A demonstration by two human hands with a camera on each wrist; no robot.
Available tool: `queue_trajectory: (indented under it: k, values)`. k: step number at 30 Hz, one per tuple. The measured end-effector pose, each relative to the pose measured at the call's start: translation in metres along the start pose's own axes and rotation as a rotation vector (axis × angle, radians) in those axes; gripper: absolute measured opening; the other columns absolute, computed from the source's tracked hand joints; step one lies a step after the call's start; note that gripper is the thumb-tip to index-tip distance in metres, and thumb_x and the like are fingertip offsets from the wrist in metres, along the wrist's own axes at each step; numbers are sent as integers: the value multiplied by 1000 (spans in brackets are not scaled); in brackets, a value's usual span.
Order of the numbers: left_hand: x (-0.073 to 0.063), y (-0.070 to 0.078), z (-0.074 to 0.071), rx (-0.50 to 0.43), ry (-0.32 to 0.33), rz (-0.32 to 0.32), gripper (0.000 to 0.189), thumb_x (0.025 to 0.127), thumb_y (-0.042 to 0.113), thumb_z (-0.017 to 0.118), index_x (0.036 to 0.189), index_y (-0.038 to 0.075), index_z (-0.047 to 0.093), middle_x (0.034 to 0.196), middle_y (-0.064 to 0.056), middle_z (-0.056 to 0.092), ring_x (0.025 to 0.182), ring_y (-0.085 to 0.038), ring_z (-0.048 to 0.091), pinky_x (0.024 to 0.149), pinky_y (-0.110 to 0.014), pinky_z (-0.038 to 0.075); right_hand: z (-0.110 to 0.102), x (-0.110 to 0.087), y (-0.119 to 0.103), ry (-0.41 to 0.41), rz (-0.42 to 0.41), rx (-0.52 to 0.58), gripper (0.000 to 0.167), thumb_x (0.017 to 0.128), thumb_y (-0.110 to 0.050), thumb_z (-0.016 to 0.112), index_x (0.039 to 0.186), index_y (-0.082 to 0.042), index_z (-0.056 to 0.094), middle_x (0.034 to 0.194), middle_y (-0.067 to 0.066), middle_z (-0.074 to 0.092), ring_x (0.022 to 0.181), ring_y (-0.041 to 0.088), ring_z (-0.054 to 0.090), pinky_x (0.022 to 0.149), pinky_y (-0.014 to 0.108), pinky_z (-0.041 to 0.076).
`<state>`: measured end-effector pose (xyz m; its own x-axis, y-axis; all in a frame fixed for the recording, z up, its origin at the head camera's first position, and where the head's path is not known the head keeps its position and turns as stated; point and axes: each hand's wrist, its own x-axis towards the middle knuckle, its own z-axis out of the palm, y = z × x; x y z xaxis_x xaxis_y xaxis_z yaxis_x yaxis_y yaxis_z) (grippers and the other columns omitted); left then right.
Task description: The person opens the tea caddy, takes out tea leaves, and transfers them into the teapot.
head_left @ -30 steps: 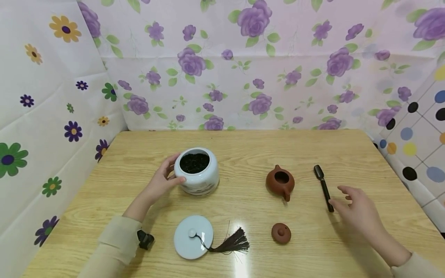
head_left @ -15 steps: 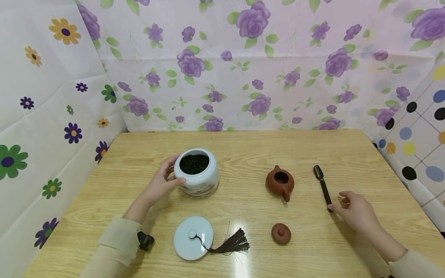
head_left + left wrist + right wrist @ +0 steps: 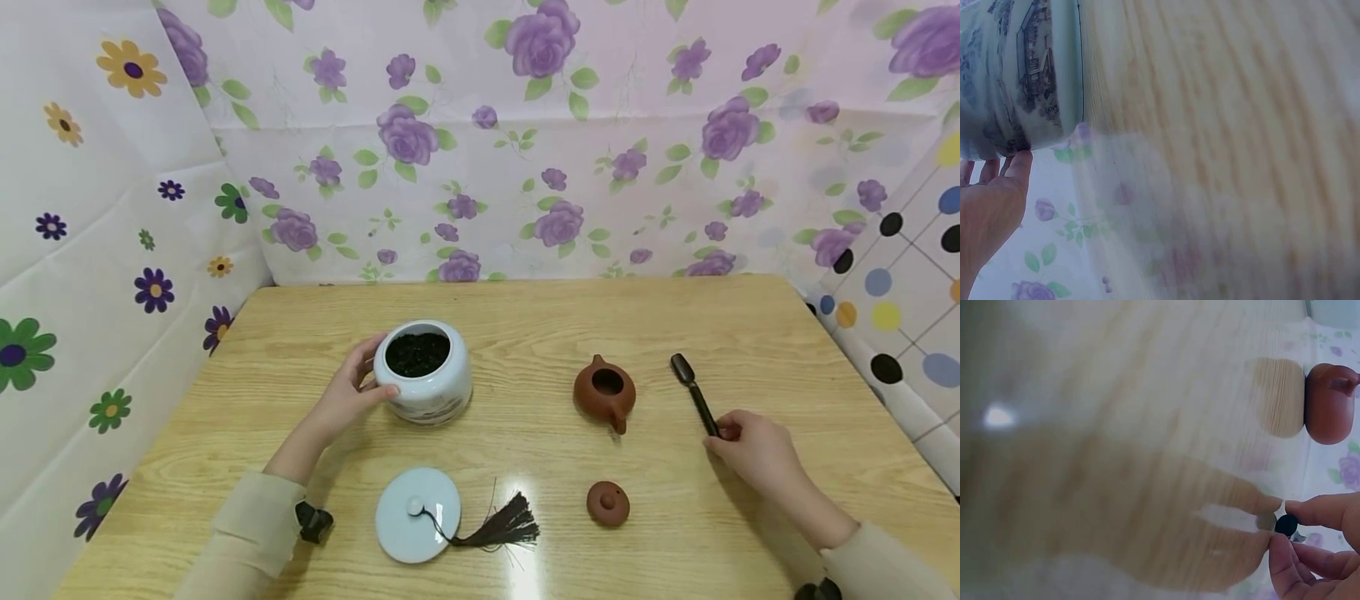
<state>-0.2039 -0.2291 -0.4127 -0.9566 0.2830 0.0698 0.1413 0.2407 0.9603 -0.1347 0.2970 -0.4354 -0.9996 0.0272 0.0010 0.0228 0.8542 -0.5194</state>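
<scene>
A white porcelain tea jar [image 3: 435, 398] with dark dried tea leaves [image 3: 418, 356] inside stands left of centre. My left hand [image 3: 347, 393] holds its left side, thumb at the front and fingers reaching round behind. A painted landscape shows on the jar wall [image 3: 1019, 69] in the left wrist view. At the right, my right hand [image 3: 761, 450] pinches the near end of a dark tea scoop [image 3: 701, 406] between thumb and fingers. The scoop's bowl points away, toward the back. From the right wrist, the round handle end [image 3: 1286, 525] shows between the fingertips.
Between jar and scoop sits a lidless reddish-brown clay teapot [image 3: 592, 400], its small lid [image 3: 607, 503] lying nearer the front. The jar's pale lid [image 3: 408, 533], with a dark tassel [image 3: 498, 525], lies at front left. Flowered cloths hang behind and beside the wooden table [image 3: 525, 317].
My right hand has come in to the scoop's handle and now pinches it; the scoop has turned slightly. The left hand has stayed on the jar.
</scene>
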Motion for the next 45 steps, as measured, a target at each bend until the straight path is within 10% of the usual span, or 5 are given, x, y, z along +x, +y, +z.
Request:
queue_trajectory:
  k: [18, 36, 45]
  values:
    - [0, 0, 0, 1, 1, 10, 78, 87, 5, 68, 150, 10, 23, 150, -15, 29, 138, -33, 28, 114, -50, 26, -15, 10, 7, -45, 76, 13, 26, 85, -11, 62, 96, 13, 66, 81, 18, 67, 65, 17, 52, 53, 27, 42]
    - [0, -1, -1, 2, -2, 9, 77, 87, 4, 68, 150, 11, 24, 150, -15, 28, 138, -34, 28, 114, -50, 26, -17, 9, 10, 197, 117, 173, 40, 94, -32, 58, 106, 5, 67, 89, 14, 68, 62, -4, 49, 50, 20, 45]
    - [0, 0, -1, -5, -3, 16, 77, 87, 4, 68, 150, 10, 24, 150, -15, 29, 138, -34, 28, 114, -50, 26, -22, 8, 6, 306, 217, 374, 35, 92, -40, 59, 103, -8, 68, 72, -24, 58, 64, 0, 53, 50, 17, 46]
